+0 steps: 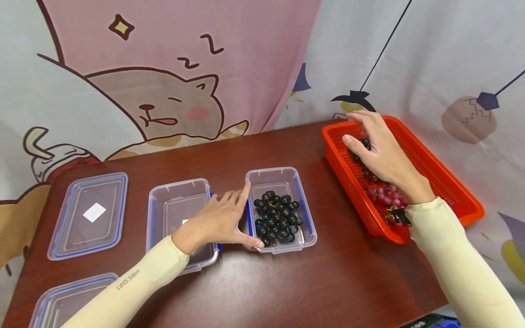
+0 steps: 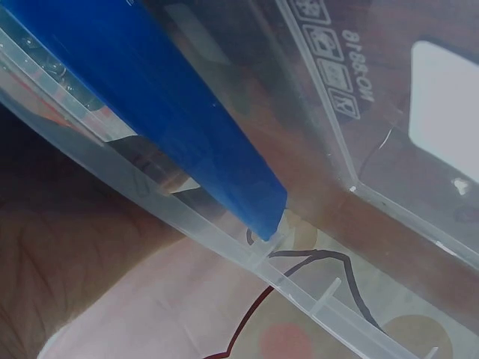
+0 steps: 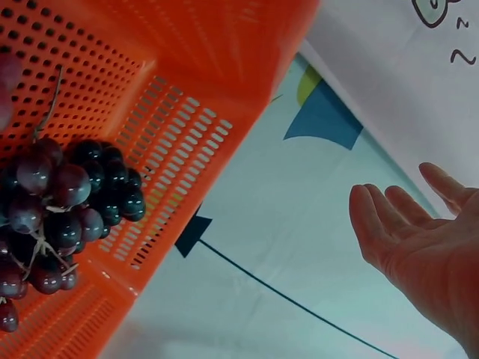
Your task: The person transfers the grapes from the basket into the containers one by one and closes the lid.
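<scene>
My left hand (image 1: 219,223) spreads its fingers along the left side of a transparent plastic container (image 1: 308,218). Its index fingertip touches the far corner and its thumb the near one. A bunch of black grapes (image 1: 276,217) lies in that container. Beneath the left forearm and hand stands a second transparent container (image 1: 160,205), whose blue side latch (image 2: 179,112) looms in the left wrist view. My right hand (image 1: 381,150) hovers, fingers apart and holding nothing, over a red-orange basket (image 1: 348,191). Dark grapes (image 3: 52,209) and red grapes (image 1: 385,196) sit in the basket, partly hidden by that hand.
Two blue-sealed lids lie at the left of the brown table: one lid (image 1: 69,237) farther back, another lid (image 1: 61,296) nearer and partly covered by my sleeve. A patterned curtain (image 1: 262,54) hangs behind the table. Something dark (image 1: 434,321) shows at the bottom right edge.
</scene>
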Demonstrator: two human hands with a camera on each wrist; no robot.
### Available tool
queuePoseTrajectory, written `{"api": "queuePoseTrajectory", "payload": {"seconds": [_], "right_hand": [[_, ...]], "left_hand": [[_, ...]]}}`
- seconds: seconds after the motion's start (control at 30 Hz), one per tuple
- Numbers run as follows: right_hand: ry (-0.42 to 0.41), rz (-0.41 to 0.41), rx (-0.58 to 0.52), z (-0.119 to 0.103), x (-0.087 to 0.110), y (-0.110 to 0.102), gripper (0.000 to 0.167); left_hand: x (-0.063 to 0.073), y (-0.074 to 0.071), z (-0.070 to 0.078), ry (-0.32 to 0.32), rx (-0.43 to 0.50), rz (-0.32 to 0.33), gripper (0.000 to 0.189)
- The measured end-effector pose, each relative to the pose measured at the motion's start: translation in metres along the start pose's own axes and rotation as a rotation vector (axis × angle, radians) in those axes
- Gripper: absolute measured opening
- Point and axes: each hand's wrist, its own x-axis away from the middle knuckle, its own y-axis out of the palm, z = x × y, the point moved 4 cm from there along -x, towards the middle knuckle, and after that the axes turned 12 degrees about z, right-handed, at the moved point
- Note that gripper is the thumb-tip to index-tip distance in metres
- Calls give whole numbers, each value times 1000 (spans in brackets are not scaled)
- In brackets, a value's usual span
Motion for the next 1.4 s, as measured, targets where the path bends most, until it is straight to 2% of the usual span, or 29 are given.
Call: {"api": "queuePoseTrajectory", "payload": {"seconds": [0.37,0.63,1.0,1.4], "right_hand": [[94,-1,22,33,1,-1,63],[124,22,41,53,-3,-6,64],[172,-9,71,78,-3,-5,67],[241,-54,121,94,-12,3,73]], "left_hand": [[-1,-1,1,-1,4,-7,155],[-3,-2,2,2,18,-7,154],[-3,-1,1,-20,11,-43,155],[0,-1,-3,-30,14,-29,154]]}}
